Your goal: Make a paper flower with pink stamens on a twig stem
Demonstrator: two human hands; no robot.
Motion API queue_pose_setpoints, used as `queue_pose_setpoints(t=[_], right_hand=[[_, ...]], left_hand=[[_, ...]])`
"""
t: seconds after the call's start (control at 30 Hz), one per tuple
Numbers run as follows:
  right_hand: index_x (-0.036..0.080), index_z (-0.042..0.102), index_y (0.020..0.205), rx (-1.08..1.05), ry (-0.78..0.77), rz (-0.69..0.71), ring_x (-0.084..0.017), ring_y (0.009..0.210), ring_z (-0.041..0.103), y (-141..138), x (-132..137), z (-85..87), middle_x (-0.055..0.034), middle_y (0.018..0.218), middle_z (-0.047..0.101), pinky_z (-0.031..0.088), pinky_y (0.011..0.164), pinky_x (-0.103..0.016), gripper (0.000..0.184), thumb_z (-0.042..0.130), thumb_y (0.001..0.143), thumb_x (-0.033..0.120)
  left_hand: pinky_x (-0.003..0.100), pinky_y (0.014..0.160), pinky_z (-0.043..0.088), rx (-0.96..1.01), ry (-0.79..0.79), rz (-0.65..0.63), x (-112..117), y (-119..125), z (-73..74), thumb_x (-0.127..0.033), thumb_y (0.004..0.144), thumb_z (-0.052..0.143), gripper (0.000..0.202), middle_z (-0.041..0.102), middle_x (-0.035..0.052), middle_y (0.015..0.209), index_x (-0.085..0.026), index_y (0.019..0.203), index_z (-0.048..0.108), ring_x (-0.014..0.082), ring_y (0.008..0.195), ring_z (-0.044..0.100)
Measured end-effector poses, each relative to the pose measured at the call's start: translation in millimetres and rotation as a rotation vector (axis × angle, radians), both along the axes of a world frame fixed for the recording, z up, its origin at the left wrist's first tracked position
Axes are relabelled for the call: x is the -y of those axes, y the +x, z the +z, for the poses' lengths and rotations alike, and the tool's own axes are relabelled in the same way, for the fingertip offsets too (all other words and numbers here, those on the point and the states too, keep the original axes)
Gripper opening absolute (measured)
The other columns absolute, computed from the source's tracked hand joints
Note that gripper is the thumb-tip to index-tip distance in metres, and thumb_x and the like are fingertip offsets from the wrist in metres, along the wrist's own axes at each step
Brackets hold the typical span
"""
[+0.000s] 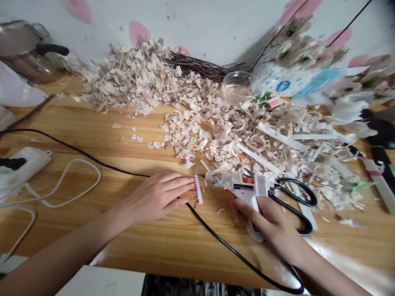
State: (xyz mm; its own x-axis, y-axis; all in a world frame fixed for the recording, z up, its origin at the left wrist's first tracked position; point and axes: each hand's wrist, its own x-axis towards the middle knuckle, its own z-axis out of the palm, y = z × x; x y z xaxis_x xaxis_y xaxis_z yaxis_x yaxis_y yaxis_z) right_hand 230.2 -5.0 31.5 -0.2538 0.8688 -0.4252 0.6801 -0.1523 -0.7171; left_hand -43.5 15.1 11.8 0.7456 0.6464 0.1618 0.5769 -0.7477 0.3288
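Note:
My right hand point(271, 224) is wrapped round the handle of a white glue gun point(239, 186), whose nozzle points left. My left hand point(159, 195) lies on the wooden table point(92, 135), fingers together, pinching a small white strip with pink fringe point(196, 190) at the fingertips. The strip's edge sits just left of the gun's nozzle, a small gap between them. The gun's black cord point(216, 236) runs under my left hand and off the table's front edge.
A big heap of pale husk scraps point(191, 111) covers the table's middle and back. Black-handled scissors point(298, 201) lie right of the gun. A power strip point(21, 164), white cable, a metal pot point(27, 51), twigs, a glass bowl point(237, 86) and paper flowers surround.

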Motion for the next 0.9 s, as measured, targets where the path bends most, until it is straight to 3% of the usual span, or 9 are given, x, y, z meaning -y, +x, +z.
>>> queue_pose_setpoints(t=[0.53,0.9], right_hand=[[0.019,0.050,0.052,0.071,0.129,0.008,-0.013,0.045,0.044,-4.6,4.9,4.0,-0.0012,0.048,0.049,0.032,0.040,-0.025,0.064,0.034,0.084,0.071],[0.020,0.043,0.050,0.105,0.128,0.030,-0.013,0.044,0.041,-3.7,4.4,4.7,-0.0010,0.047,0.045,0.032,0.041,-0.025,0.064,0.028,0.085,0.071]], left_hand=[[0.036,0.093,0.048,0.005,0.011,0.012,0.8,2.7,2.3,-0.027,0.098,0.038,0.032,0.062,0.0052,0.125,-0.015,0.121,0.056,0.0188,0.113,0.057],[0.035,0.095,0.047,-0.002,0.001,0.012,0.7,2.9,2.3,-0.027,0.098,0.039,0.032,0.061,0.0042,0.126,-0.015,0.122,0.056,0.0189,0.114,0.056]])
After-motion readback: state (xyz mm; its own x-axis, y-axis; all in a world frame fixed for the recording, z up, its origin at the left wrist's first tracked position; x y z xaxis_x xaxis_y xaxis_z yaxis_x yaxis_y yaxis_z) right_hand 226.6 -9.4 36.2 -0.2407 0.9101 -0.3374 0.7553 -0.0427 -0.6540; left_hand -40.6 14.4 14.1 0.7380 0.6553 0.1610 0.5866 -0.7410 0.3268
